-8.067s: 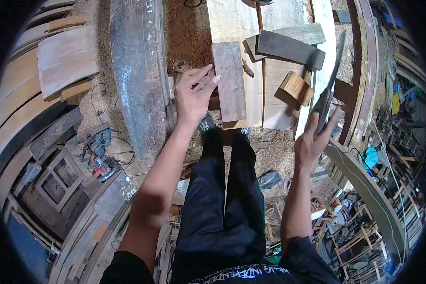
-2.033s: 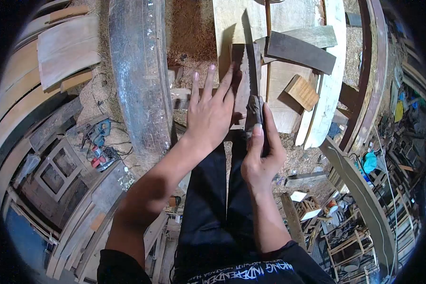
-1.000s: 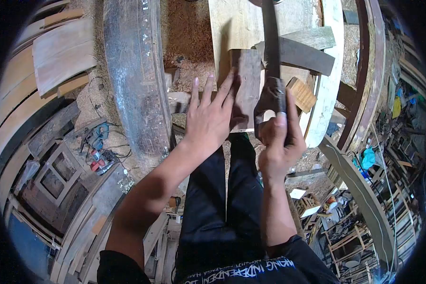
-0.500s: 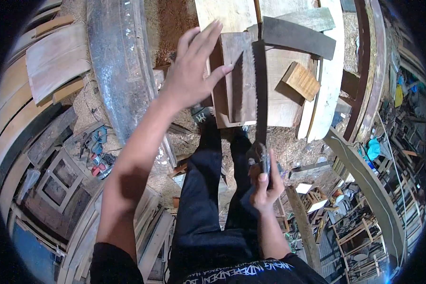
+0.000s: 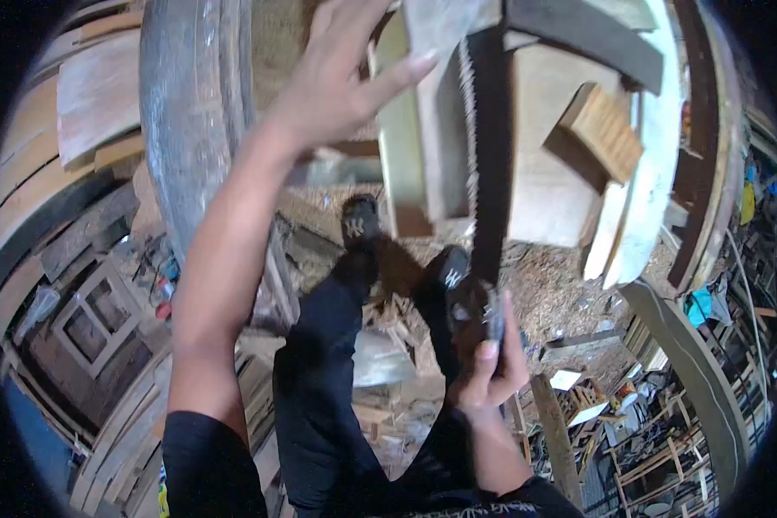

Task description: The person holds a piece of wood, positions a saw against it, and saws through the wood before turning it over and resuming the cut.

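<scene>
My right hand [image 5: 495, 367] is wrapped round the handle of a handsaw [image 5: 492, 155], held low in front of my legs. The saw's long dark blade points away from me, its toothed edge on the left. It overlaps the right side of a greyish board [image 5: 445, 147] in this view. My left hand [image 5: 341, 82] reaches over the left of the board with thumb and fingers apart, holding nothing; its fingertips are near the top edge of the view. Right of the blade, a small wooden block [image 5: 609, 134] rests on a pale, wide board [image 5: 548, 164].
A dark grey board [image 5: 587, 30] lies crosswise beyond the block. To the left runs a thick, worn timber beam [image 5: 181, 112]. My shoes [image 5: 360, 220] stand on ground strewn with sawdust and offcuts. A small wooden frame [image 5: 99, 318] and stacked planks [image 5: 129, 440] lie at the lower left.
The boards and block have shifted up and appear larger in view, and my shoes now show clearly. My left hand has moved up and left, away from the board's face. The saw stays in my right hand.
</scene>
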### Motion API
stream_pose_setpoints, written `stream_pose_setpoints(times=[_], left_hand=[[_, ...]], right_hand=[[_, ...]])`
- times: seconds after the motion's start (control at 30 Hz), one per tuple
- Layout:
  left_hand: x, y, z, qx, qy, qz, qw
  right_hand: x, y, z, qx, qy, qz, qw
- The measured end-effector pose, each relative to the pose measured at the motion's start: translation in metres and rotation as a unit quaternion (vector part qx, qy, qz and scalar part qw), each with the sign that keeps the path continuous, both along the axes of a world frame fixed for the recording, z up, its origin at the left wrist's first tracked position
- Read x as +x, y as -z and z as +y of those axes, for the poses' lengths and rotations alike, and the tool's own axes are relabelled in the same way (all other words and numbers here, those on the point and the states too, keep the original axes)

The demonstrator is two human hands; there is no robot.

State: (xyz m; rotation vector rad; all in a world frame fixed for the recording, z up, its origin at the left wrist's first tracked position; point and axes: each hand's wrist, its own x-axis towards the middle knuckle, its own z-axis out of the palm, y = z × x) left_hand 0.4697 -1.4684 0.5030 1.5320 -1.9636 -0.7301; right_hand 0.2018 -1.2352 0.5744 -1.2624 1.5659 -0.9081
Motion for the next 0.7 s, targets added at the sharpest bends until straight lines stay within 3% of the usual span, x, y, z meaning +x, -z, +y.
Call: stream_pose_setpoints(times=[0.1, 0.13, 0.27, 0.4, 0.5, 0.63, 0.67, 0.7], left_hand=[[0.009, 0.008, 0.0, -0.041, 0.026, -0.012, 0.999], [-0.001, -0.02, 0.011, -0.048, 0.049, -0.036, 0.997], [0.0, -0.012, 0.002, -0.005, 0.058, -0.086, 0.995], [-0.006, -0.03, 0.012, 0.064, 0.059, -0.027, 0.996], [-0.002, 0.001, 0.015, -0.094, 0.03, 0.033, 0.995], [-0.001, -0.006, 0.015, 0.002, 0.02, 0.089, 0.996], [-0.002, -0.008, 0.015, 0.031, 0.025, 0.161, 0.986], [-0.001, -0.011, 0.016, 0.012, 0.032, 0.157, 0.987]], right_hand=[[-0.001, 0.009, 0.002, -0.003, 0.005, 0.003, 1.0], [0.001, 0.011, 0.001, -0.003, 0.015, -0.006, 1.0], [0.005, 0.016, 0.005, -0.024, 0.028, -0.003, 0.999], [0.009, 0.034, 0.009, -0.073, 0.038, 0.024, 0.996], [0.012, 0.05, 0.012, -0.078, 0.03, -0.011, 0.996], [0.0, 0.088, 0.023, -0.172, 0.004, -0.011, 0.985], [-0.004, 0.092, 0.024, -0.182, -0.009, -0.006, 0.983], [-0.004, 0.093, 0.024, -0.202, -0.005, -0.008, 0.979]])
